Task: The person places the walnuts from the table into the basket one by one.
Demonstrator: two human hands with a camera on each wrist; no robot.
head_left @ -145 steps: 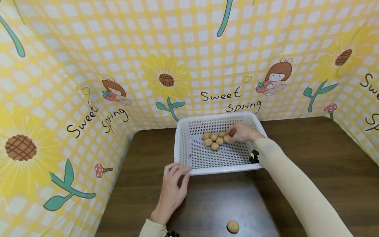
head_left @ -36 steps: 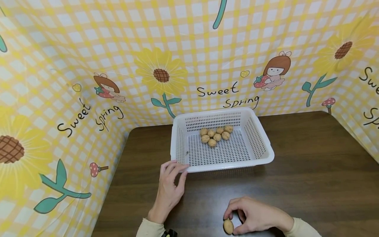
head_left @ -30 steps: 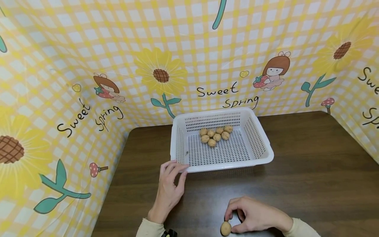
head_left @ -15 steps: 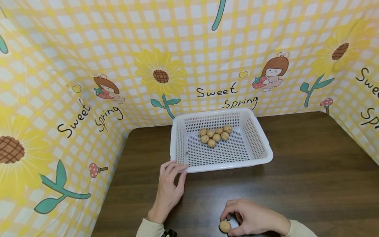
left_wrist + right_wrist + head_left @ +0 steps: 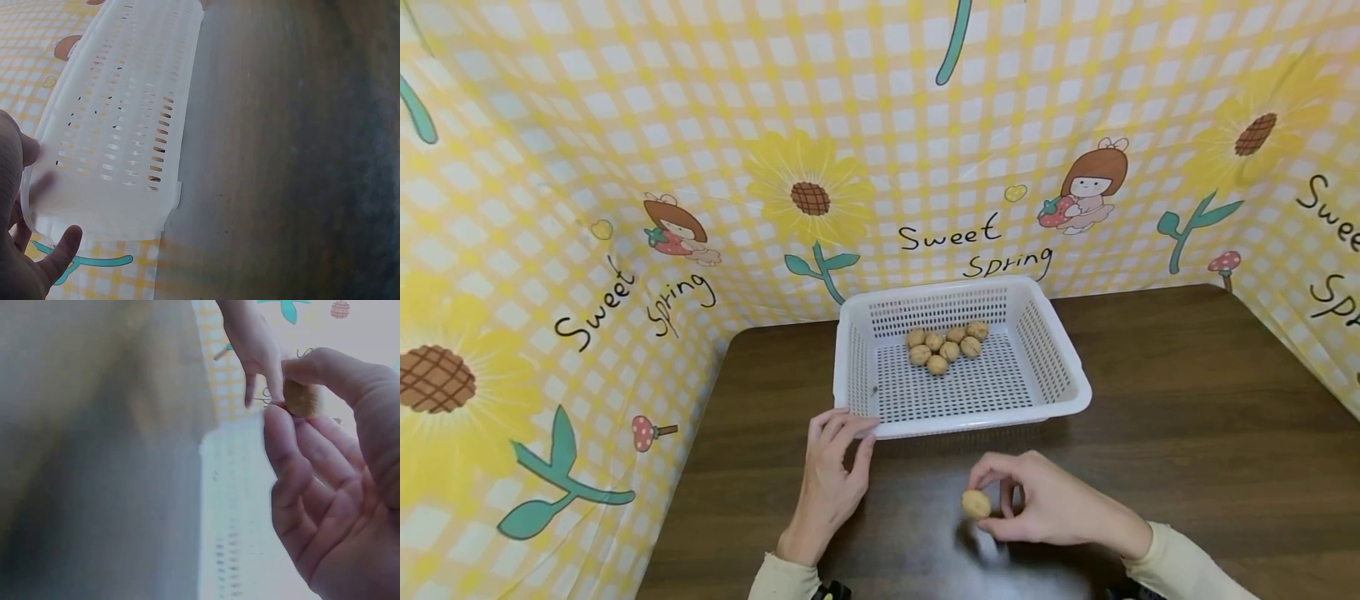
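Note:
In the head view my right hand (image 5: 1045,500) pinches a walnut (image 5: 976,503) between thumb and fingertips, raised above the dark table, its shadow below. The right wrist view shows this walnut (image 5: 302,399) at the fingertips, the other fingers bent beneath. My left hand (image 5: 833,483) holds the near left corner of a white slotted plastic basket (image 5: 977,423), fingers over the rim. From the left wrist, the thumb and fingers (image 5: 61,253) appear about the basket's corner. Several walnuts (image 5: 937,365) lie clustered toward the back of the basket floor.
A dark wooden table (image 5: 1195,417) carries the basket near its back edge. Behind and at both sides hangs a yellow checked cloth (image 5: 880,108) with sunflowers and lettering. A small dark speck (image 5: 875,389) shows on the basket's left side.
Earlier my right hand was among the walnuts in the basket. It then came to the single walnut on the table and has now lifted it toward the basket. The left hand stayed put.

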